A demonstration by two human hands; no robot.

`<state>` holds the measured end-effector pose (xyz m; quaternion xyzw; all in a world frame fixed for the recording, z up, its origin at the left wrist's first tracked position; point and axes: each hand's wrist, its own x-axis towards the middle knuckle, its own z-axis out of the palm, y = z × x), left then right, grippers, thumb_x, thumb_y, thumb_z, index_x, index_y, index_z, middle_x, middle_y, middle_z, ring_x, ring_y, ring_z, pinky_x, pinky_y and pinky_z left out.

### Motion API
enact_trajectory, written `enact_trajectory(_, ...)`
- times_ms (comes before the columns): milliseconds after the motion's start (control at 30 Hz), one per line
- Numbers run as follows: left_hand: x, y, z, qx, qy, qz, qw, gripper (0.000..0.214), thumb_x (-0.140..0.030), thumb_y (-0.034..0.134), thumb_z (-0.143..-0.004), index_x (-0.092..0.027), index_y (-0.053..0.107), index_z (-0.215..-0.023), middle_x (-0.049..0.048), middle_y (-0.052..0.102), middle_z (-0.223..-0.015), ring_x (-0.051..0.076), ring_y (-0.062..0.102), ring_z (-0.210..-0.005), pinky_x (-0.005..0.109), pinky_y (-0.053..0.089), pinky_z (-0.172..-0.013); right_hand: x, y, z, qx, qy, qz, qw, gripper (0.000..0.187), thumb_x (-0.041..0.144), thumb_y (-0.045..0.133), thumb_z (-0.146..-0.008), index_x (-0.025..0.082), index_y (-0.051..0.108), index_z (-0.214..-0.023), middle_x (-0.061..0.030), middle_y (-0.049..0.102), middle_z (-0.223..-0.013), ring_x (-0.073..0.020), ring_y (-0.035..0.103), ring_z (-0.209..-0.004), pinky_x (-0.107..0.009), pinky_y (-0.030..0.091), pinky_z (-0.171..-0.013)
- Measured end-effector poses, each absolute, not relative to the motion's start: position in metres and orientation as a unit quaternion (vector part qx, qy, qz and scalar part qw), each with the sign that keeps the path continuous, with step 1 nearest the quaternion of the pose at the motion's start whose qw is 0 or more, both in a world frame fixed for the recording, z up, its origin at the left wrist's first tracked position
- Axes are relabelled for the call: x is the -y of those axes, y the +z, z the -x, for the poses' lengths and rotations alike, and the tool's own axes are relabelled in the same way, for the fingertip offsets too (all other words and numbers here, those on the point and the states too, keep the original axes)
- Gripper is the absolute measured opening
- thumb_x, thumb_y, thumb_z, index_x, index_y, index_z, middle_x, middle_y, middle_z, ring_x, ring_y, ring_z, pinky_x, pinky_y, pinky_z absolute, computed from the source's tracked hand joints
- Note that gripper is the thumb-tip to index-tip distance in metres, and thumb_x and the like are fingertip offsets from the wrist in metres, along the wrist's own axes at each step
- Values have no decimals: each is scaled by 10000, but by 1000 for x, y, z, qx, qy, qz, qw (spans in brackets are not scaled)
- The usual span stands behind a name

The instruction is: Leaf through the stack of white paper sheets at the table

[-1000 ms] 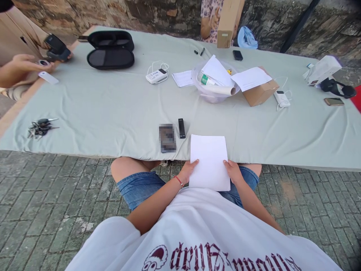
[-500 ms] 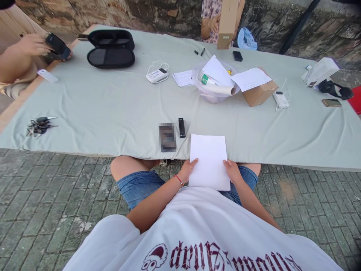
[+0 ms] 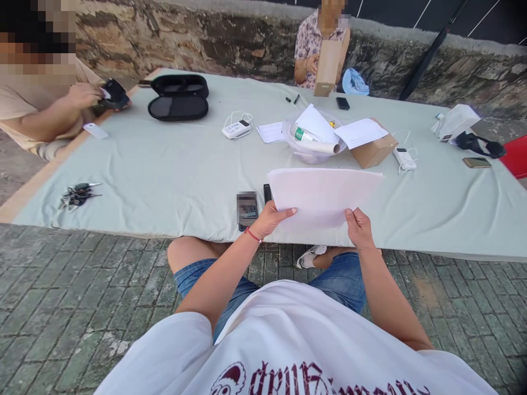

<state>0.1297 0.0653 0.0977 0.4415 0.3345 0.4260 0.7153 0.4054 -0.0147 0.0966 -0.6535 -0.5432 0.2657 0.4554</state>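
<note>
white paper (image 3: 321, 192) lifted higher, black stapler (image 3: 267, 191) now partly hidden

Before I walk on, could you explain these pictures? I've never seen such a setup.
There is no robot here, just a person. Everything is seen from one camera on that person's head, looking forward and down. The bare left hand and right hand hold white paper by its sides in their fingers, above a cloth-covered table. On the table lie keys, an open black case and a cardboard box; a clear bowl holds papers and a bottle. One other person is at the left end, another across the far side.
</note>
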Motion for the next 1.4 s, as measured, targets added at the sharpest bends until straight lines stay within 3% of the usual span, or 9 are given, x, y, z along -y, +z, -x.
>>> enact_trajectory(133,-82,92,-132,-350,413,-474,695,610,-238,863,-616,-124,652,-1177,110,687,-1229,287,561,-1244,404,458,-1056,-4,88,-410,549,307,641,441,468,653,466,-904,224,650,-870,-51,643,-816,-248,587,-872,-385,496,-838)
enact_trajectory(333,-81,66,-134,-411,356,-487,684,502,-228,837,-645,-93,673,-1100,155,691,-1201,278,598,-1176,388,455,-1046,-8,69,-402,533,408,585,455,504,605,507,-902,235,647,-1214,-63,687,-1181,-271,571,-1191,-432,417,-1066)
enact_trajectory(600,-75,70,-136,-423,341,-487,684,530,-367,847,-650,-134,687,-1098,118,722,-1143,293,608,-1153,446,444,-1061,-7,73,-404,535,403,601,436,577,627,477,-916,231,603,-1316,-58,660,-1289,-271,569,-1229,-439,429,-1070)
enact_trajectory(733,-68,73,-130,-386,340,-444,734,462,-488,767,-740,-132,708,-1028,113,746,-989,286,654,-1036,432,504,-960,8,81,-415,527,439,608,400,519,602,532,-904,244,644,-1264,-47,685,-1249,-298,611,-1165,-474,460,-1033)
enact_trajectory(933,-16,31,-132,-435,381,-261,773,369,-508,702,-780,-189,628,-949,39,700,-891,170,645,-792,296,506,-703,55,59,-420,393,604,601,348,429,533,654,-845,248,701,-1163,-64,735,-1139,-304,686,-1040,-469,540,-932)
enact_trajectory(1033,8,10,-139,-525,362,-242,731,318,-506,640,-818,-198,571,-849,17,645,-820,147,589,-717,271,456,-632,71,40,-414,375,622,602,333,404,532,648,-849,257,705,-1140,-59,736,-1137,-293,696,-1009,-470,538,-937)
enact_trajectory(1233,2,4,-155,-586,427,-391,567,200,-391,589,-881,-217,511,-822,13,593,-829,160,540,-790,302,426,-782,67,34,-405,417,602,592,337,477,586,580,-875,257,666,-1210,-53,727,-1158,-285,687,-1026,-459,545,-920)
enact_trajectory(1400,-6,1,-160,-599,440,-443,502,182,-353,557,-916,-225,482,-811,0,549,-758,167,521,-753,316,400,-785,55,38,-400,448,513,627,379,509,622,500,-906,264,639,-1239,-49,714,-1183,-288,664,-1072,-468,522,-967)
